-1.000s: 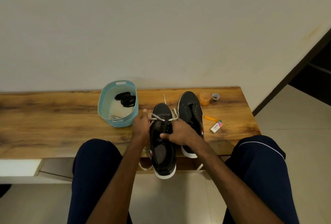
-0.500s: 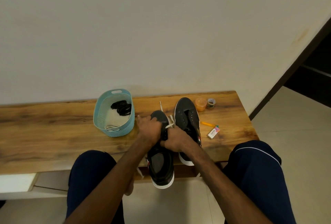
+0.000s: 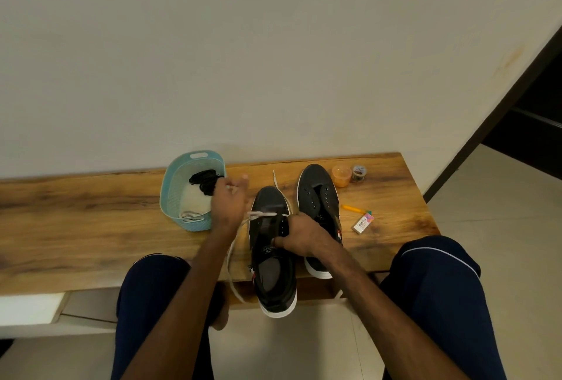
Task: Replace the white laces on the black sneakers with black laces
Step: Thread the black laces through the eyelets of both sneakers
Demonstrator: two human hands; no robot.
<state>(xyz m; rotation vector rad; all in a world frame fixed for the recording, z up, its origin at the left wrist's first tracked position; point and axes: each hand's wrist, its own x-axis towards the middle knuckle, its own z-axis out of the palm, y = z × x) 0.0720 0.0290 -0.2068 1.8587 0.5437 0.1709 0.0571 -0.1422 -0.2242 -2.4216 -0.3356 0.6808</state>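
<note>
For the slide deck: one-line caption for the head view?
Left hand holds the white lace of the near sneaker, gripped by the right hand; far sneaker is unlaced.

Lace drawn aside
The left grip (image 3: 229, 200) has swung off the black white-soled sneaker (image 3: 270, 227), pulling the flat white lace (image 3: 262, 214) out toward itself.

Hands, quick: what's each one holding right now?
Left hand: blurred, seems to pinch the white lace.
Right hand: grips the near sneaker.
</note>
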